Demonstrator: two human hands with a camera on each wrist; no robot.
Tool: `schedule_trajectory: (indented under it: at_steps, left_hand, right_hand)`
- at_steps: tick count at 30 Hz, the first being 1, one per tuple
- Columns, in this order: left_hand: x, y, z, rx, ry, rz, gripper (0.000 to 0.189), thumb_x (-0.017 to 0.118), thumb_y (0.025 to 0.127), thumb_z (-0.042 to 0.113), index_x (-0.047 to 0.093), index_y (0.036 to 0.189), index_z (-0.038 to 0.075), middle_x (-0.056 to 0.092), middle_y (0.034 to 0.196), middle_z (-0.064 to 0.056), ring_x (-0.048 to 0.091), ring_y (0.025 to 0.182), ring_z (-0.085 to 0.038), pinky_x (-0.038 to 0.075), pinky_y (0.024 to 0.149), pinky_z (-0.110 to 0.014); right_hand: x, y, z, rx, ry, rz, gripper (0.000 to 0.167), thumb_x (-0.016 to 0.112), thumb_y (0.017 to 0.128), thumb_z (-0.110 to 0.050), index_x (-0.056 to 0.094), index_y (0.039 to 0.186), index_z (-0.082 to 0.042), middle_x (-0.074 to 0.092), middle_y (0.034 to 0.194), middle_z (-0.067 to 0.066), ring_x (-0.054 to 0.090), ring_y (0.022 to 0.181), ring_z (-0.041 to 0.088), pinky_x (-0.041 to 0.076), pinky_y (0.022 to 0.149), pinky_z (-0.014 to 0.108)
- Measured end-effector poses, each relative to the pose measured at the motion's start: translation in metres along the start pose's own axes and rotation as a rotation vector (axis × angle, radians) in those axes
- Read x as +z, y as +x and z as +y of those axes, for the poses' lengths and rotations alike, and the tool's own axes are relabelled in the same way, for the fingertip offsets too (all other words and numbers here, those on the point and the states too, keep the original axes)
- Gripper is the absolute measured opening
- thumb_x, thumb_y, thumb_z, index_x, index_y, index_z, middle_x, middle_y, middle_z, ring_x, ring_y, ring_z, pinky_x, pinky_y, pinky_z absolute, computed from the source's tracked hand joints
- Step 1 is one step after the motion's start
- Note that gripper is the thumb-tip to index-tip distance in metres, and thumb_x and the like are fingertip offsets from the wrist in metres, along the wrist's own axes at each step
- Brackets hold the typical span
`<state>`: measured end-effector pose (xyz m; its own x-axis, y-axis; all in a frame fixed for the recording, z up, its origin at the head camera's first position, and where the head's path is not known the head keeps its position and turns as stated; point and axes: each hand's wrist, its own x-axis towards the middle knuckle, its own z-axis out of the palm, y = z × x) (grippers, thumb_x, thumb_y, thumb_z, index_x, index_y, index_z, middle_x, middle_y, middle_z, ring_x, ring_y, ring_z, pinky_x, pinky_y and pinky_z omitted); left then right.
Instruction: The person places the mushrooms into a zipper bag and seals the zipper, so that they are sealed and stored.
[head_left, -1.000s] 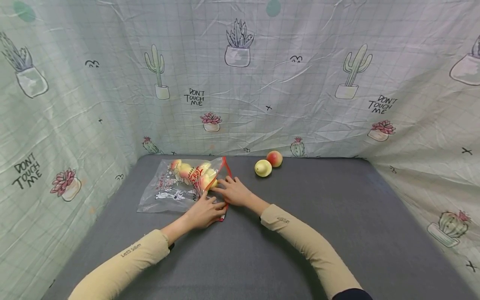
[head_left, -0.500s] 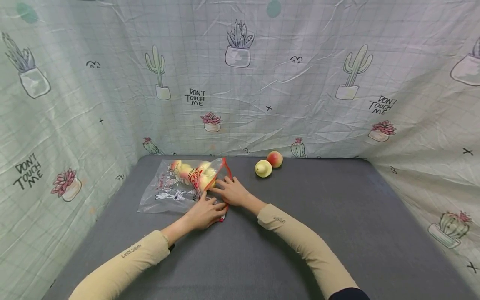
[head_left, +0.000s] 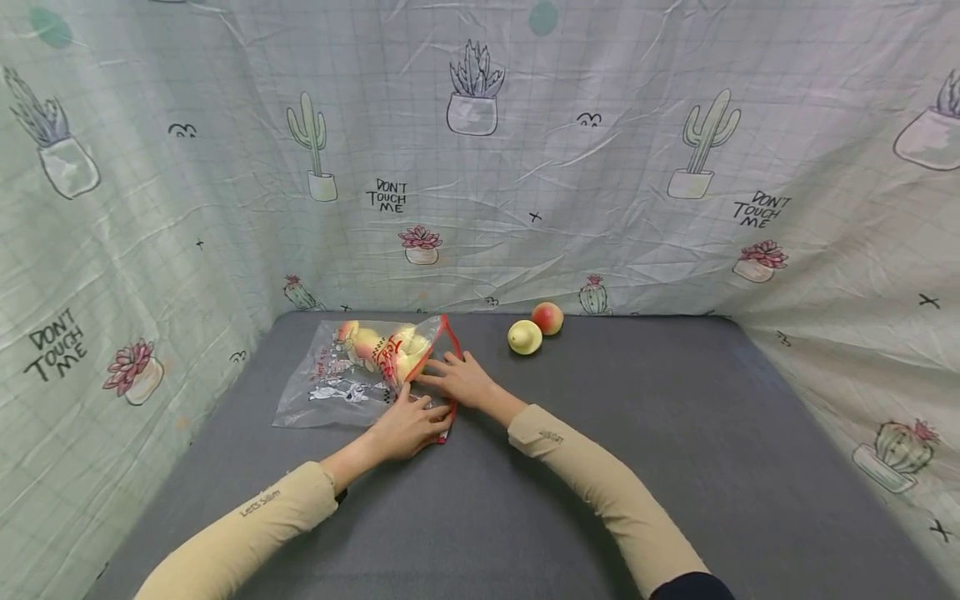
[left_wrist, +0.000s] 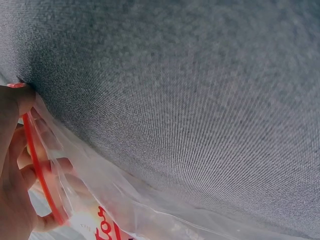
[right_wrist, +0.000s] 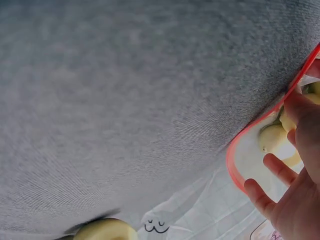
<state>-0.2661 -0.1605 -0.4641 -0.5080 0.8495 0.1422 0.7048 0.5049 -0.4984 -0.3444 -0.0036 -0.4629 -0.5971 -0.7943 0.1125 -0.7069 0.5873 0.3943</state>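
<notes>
A clear bag [head_left: 341, 390] lies on the counter [head_left: 637, 433], its long axis running left to right, its mouth, edged with a red rim [head_left: 453, 340], facing right; fruit [head_left: 363, 342] sits inside; the left hand [head_left: 408, 427] touches the mouth's near side, fingers spread, though whether they pinch the plastic cannot be told; the right hand [head_left: 467, 383], fingers wide at the mouth, is nearer the fruit, which lies to their left; right of the bag sit a pear [head_left: 524, 337] and a peach [head_left: 547, 318]; behind it hangs a printed cloth [head_left: 480, 183].
</notes>
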Motion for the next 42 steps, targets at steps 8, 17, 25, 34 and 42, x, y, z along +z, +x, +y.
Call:
schedule_trajectory:
  at_steps: [8, 17, 25, 34, 42]
  left_hand:
    - [0.002, 0.001, 0.0, -0.004, 0.006, 0.005, 0.033, 0.052, 0.086, 0.038, 0.058, 0.117, 0.029, 0.057, 0.119, 0.008, 0.055, 0.091, -0.02, 0.035, 0.081, -0.057]
    - [0.002, 0.001, 0.001, -0.01, -0.002, -0.01, 0.033, 0.05, 0.087, 0.038, 0.057, 0.118, 0.028, 0.056, 0.121, 0.007, 0.055, 0.092, -0.021, 0.036, 0.082, -0.058]
    - [0.0, 0.0, 0.003, -0.016, -0.001, -0.017, 0.034, 0.05, 0.087, 0.038, 0.057, 0.119, 0.028, 0.055, 0.122, 0.007, 0.055, 0.094, -0.021, 0.037, 0.082, -0.059]
    - [-0.001, -0.001, 0.004, -0.017, -0.018, -0.013, 0.035, 0.052, 0.086, 0.037, 0.056, 0.119, 0.027, 0.056, 0.122, 0.006, 0.056, 0.094, -0.022, 0.037, 0.082, -0.058]
    - [-0.002, -0.002, 0.004, -0.027, -0.031, -0.002, 0.034, 0.052, 0.086, 0.035, 0.058, 0.117, 0.026, 0.057, 0.121, 0.006, 0.057, 0.094, -0.022, 0.037, 0.081, -0.058]
  right_hand:
    - [0.002, 0.002, 0.002, 0.007, -0.01, -0.022, 0.051, 0.046, 0.09, -0.038, 0.026, 0.137, -0.042, 0.03, 0.143, -0.01, 0.042, 0.108, 0.016, 0.044, 0.085, 0.041]
    - [0.001, -0.005, 0.003, 0.016, 0.006, -0.017, 0.053, 0.047, 0.09, -0.031, 0.025, 0.138, -0.041, 0.027, 0.145, -0.01, 0.044, 0.105, 0.016, 0.045, 0.082, 0.04]
    - [0.002, -0.01, 0.004, 0.008, -0.001, 0.006, 0.057, 0.049, 0.088, -0.041, 0.024, 0.139, -0.039, 0.029, 0.145, -0.009, 0.044, 0.104, 0.016, 0.045, 0.08, 0.037]
    - [-0.002, -0.022, 0.008, 0.003, 0.056, 0.081, 0.053, 0.053, 0.086, -0.039, 0.036, 0.136, -0.031, 0.04, 0.139, -0.004, 0.046, 0.107, 0.019, 0.044, 0.078, 0.038]
    - [-0.002, -0.039, 0.014, 0.015, 0.131, 0.191, 0.053, 0.06, 0.083, -0.031, 0.043, 0.133, -0.024, 0.047, 0.134, 0.0, 0.047, 0.105, 0.02, 0.043, 0.076, 0.038]
